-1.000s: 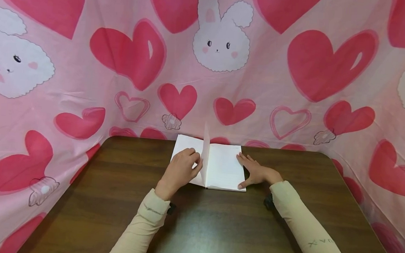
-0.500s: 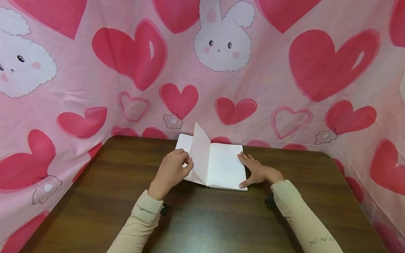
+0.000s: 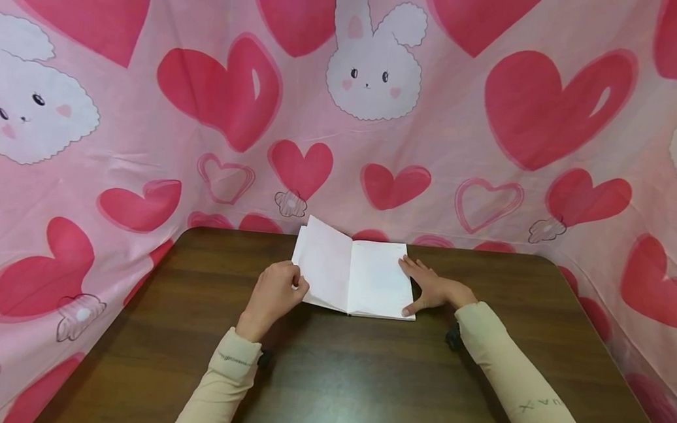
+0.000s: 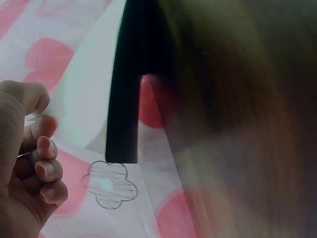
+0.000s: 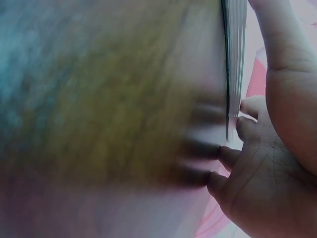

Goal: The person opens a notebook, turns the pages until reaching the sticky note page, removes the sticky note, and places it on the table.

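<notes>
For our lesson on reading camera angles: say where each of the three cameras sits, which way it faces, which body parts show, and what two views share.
Head: high, facing forward and down at the open book on the table; both sleeved arms show.
Left wrist: low beside the left hand, facing the book's dark edge and the heart-print cloth; curled fingers show.
Right wrist: at table level, facing the page stack; the right hand shows.
Shared: head and right wrist both show that hand against the book.

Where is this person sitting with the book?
Probably a small home-style desk corner, not a shop or kitchen: a dark wooden table, a pink cloth with hearts and bunnies hung around it, and an open book.
</notes>
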A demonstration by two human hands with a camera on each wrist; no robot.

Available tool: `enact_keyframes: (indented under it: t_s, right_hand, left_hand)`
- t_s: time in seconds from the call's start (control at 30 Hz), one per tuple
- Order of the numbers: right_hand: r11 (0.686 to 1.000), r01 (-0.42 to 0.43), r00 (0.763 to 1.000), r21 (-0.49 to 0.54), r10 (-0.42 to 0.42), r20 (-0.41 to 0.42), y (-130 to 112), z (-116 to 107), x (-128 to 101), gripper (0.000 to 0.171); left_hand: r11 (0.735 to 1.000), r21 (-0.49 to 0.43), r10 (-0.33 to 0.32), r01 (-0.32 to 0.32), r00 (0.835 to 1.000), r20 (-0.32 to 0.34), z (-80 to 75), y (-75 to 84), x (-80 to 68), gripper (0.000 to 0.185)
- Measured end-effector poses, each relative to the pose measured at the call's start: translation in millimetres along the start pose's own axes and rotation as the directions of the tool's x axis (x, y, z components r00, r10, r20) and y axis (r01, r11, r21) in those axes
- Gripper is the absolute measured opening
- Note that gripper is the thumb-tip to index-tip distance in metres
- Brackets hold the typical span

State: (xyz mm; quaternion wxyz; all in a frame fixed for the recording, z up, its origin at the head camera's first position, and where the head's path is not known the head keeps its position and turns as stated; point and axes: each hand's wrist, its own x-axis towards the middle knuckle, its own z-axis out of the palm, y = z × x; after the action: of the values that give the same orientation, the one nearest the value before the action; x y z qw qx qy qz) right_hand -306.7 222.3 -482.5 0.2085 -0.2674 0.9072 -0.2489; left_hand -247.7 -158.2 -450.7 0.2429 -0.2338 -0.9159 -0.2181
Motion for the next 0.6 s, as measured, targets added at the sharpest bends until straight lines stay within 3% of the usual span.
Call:
enact_keyframes:
  t_s: [0.13, 0.23, 0.37, 0.6]
  right_hand:
    - [1.000, -0.003, 1.000, 0.006, 0.003, 0.000, 1.8, 0.7, -0.2, 0.128]
    - [1.000, -0.006, 1.000, 0.007, 0.006, -0.002, 2.7, 1.1, 0.0, 0.128]
    - [1.000, 0.003, 1.000, 0.006, -0.003, -0.001, 3.1, 1.7, -0.2, 0.127]
    - [1.000, 0.022, 1.000, 0.016, -0.022, -0.002, 4.6, 2.3, -0.3, 0.127]
  left_hand:
    - [0.998, -0.003, -0.070, 0.070, 0.995, 0.073, 1.4, -6.1, -5.5, 0.029]
    - [0.990, 0.007, -0.138, 0.138, 0.979, 0.153, 2.6, -10.4, -8.7, 0.031]
    - [0.976, 0.041, -0.217, 0.214, 0.943, 0.253, 5.6, -14.9, -9.7, 0.035]
    - [0.945, 0.064, -0.321, 0.320, 0.876, 0.359, 12.6, -18.3, -9.4, 0.036]
